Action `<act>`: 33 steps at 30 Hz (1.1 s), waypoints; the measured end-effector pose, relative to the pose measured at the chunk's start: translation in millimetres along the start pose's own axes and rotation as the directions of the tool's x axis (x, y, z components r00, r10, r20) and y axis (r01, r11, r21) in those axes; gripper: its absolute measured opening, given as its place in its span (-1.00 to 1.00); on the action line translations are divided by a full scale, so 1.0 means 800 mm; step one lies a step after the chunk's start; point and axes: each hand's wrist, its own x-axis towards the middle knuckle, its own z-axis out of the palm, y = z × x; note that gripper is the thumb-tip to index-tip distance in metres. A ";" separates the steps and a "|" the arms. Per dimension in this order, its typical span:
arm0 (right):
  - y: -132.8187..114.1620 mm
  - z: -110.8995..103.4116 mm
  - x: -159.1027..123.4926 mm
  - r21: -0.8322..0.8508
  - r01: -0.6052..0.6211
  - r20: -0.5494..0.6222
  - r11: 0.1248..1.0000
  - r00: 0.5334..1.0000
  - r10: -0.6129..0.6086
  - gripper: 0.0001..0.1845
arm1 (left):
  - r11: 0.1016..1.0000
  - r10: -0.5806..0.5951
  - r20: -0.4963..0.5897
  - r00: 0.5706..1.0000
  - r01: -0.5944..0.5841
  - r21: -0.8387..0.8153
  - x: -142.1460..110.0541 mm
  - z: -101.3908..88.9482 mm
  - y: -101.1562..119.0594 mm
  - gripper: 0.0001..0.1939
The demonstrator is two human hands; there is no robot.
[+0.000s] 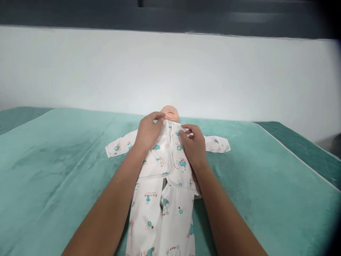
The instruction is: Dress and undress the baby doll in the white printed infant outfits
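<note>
A baby doll [169, 113] lies on its back, its head at the far end. It wears a white jacket [159, 160] printed with small animals, and matching white trousers [177, 217]. The jacket's front edges meet down the middle and part near the hem, and both sleeves stretch out sideways. My left hand [150, 131] rests at the collar beside the doll's chin, fingers bent and a gap between thumb and forefinger. On the jacket's right chest lies my right hand [195, 144], thumb and forefinger slightly apart. No cloth shows pinched in either hand.
A green cloth [66, 170] covers the surface under the doll, with a crease on the left and a darker green strip [295, 145] at the right. A white wall [106, 71] rises behind, topped by a dark band [80, 16].
</note>
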 end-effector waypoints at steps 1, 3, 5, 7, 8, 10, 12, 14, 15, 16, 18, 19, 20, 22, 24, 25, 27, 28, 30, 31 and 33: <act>-0.002 0.001 0.000 -0.037 0.031 -0.013 0.999 0.999 -0.032 -0.78 | 0.999 -0.014 -0.026 1.000 0.015 0.033 0.006 0.003 -0.006 -0.76; -0.005 0.004 0.000 -0.065 0.070 0.018 0.995 0.997 -0.069 -0.80 | 0.997 -0.034 0.008 0.999 0.033 0.067 0.014 0.008 -0.017 -0.76; -0.009 0.005 0.000 -0.067 0.063 0.086 0.996 0.995 -0.057 -0.78 | 0.998 -0.032 0.082 0.996 0.028 0.056 0.018 0.009 -0.024 -0.76; -0.013 0.007 0.001 -0.082 0.026 0.146 0.996 0.989 -0.014 -0.73 | 0.999 -0.023 0.126 0.992 0.017 0.047 0.020 0.007 -0.029 -0.75; -0.015 0.008 0.003 -0.097 0.005 0.165 0.995 0.986 0.012 -0.70 | 0.999 -0.018 0.136 0.991 0.012 0.047 0.020 0.006 -0.030 -0.75; -0.019 0.011 0.009 -0.142 -0.030 0.199 0.989 0.978 0.058 -0.64 | 1.000 -0.006 0.168 0.986 0.000 0.031 0.021 0.005 -0.032 -0.74; -0.023 0.017 0.019 -0.214 -0.046 0.219 0.976 0.971 0.094 -0.61 | 1.000 0.001 0.196 0.981 -0.001 0.004 0.023 0.004 -0.034 -0.74; -0.027 0.026 0.033 -0.319 -0.051 0.225 0.946 0.966 0.128 -0.61 | 1.000 -0.008 0.205 0.979 0.012 -0.019 0.026 0.004 -0.035 -0.75; -0.029 0.031 0.039 -0.380 -0.053 0.224 0.924 0.964 0.147 -0.63 | 0.999 -0.019 0.201 0.979 0.025 -0.027 0.028 0.005 -0.036 -0.76; -0.032 0.036 0.046 -0.441 -0.051 0.223 0.896 0.961 0.165 -0.66 | 0.999 -0.031 0.199 0.980 0.039 -0.034 0.029 0.006 -0.037 -0.77; -0.036 0.043 0.054 -0.544 -0.031 0.227 0.838 0.957 0.183 -0.74 | 0.997 -0.050 0.192 0.980 0.059 -0.043 0.032 0.008 -0.039 -0.79; -0.037 0.046 0.056 -0.581 -0.011 0.228 0.814 0.958 0.176 -0.79 | 0.997 -0.059 0.179 0.982 0.067 -0.042 0.032 0.009 -0.040 -0.81; -0.038 0.047 0.057 -0.604 0.014 0.232 0.796 0.960 0.159 -0.83 | 0.996 -0.067 0.162 0.984 0.074 -0.040 0.033 0.010 -0.041 -0.82; -0.036 0.047 0.057 -0.611 0.058 0.236 0.790 0.965 0.112 -0.83 | 0.997 -0.073 0.129 0.989 0.078 -0.030 0.032 0.011 -0.041 -0.84; -0.032 0.044 0.057 -0.561 0.065 0.230 0.825 0.970 0.080 -0.78 | 0.996 -0.083 0.113 0.990 0.085 -0.017 0.030 0.011 -0.040 -0.86; -0.031 0.043 0.057 -0.515 0.053 0.224 0.856 0.972 0.075 -0.75 | 0.995 -0.094 0.117 0.989 0.096 -0.013 0.030 0.010 -0.039 -0.86; -0.030 0.043 0.059 -0.400 0.012 0.202 0.916 0.977 0.075 -0.75 | 0.991 -0.130 0.129 0.983 0.132 -0.005 0.030 0.009 -0.037 -0.84; -0.031 0.045 0.060 -0.344 -0.007 0.188 0.939 0.979 0.076 -0.76 | 0.989 -0.148 0.135 0.980 0.150 -0.004 0.030 0.009 -0.037 -0.83; -0.032 0.049 0.063 -0.254 -0.033 0.159 0.967 0.984 0.076 -0.78 | 0.987 -0.160 0.134 0.978 0.162 -0.004 0.031 0.009 -0.038 -0.82; -0.033 0.051 0.064 -0.226 -0.039 0.149 0.973 0.986 0.074 -0.78 | 0.988 -0.153 0.128 0.980 0.154 -0.003 0.031 0.010 -0.039 -0.83; -0.033 0.055 0.065 -0.196 -0.033 0.146 0.980 0.987 0.062 -0.77 | 0.991 -0.128 0.116 0.985 0.130 -0.006 0.031 0.012 -0.040 -0.85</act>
